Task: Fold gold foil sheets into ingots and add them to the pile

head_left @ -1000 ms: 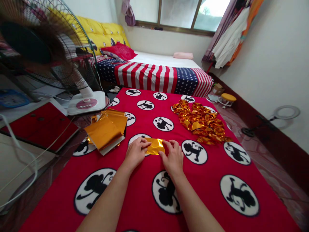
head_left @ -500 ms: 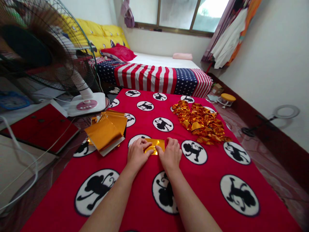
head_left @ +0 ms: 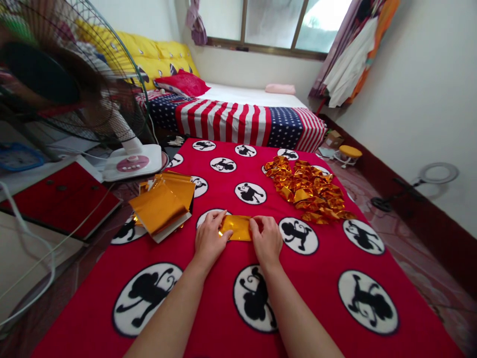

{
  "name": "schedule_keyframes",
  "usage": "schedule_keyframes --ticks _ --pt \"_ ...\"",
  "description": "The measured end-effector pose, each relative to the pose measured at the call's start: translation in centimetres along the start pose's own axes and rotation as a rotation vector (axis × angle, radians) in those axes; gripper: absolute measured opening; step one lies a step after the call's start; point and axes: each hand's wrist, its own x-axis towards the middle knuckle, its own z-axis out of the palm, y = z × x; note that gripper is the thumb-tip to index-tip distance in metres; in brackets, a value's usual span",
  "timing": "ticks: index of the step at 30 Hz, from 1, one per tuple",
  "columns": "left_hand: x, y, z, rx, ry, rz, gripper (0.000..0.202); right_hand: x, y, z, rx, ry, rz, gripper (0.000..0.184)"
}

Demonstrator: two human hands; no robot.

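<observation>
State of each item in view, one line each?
left hand: fingers resting on the strip's left end
right hand: fingers at the strip's right end
gold foil strip: flat on the blanket, folded or not unclear
gold foil sheets: stacked loosely, slightly fanned
folded gold foil pieces: heaped, crinkled
electric fan: blades blurred, apparently spinning
window: appears shut

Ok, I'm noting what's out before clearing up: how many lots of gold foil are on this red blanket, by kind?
Single gold foil sheet between the left hand and right hand: 1
Stack of gold foil sheets: 1
Heap of folded gold foil pieces: 1
Total: 3
</observation>
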Motion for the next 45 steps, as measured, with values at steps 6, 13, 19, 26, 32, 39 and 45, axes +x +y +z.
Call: schedule_keyframes --ticks 6,13,19,26,32,39,45 --pt "-0.1 -0.4 0.1 -0.072 0.078 -0.007 0.076 -0.3 1.2 0.6 0.406 0.024 -0.071 0.014" --pt "0.2 -0.2 -1.0 -0.354 0.098 0.013 0.064 -0.4 0.8 -0.5 0.726 0.186 -0.139 0.013" --pt "0.5 0.1 -1.1 -0.453 0.041 0.094 0.029 -1.0 0.4 -0.9 0.875 0.041 -0.252 0.010" --pt "0.1 0.3 -1.4 -0.524 0.186 0.109 0.013 -1.3 0.2 -1.3 0.819 -0.046 -0.281 0.013" --pt "0.1 0.1 -2.2 -0.437 0.301 0.281 0.022 -0.8 0.9 -0.5 0.683 -0.010 -0.340 0.027" --pt "0.7 -1.7 -1.3 -0.281 0.112 0.294 0.039 -0.2 1.6 0.7 0.673 -0.098 -0.306 0.032" --pt "0.7 -2.1 -1.3 -0.374 -0.065 0.365 0.024 -0.3 1.4 0.3 0.646 -0.067 -0.345 0.038"
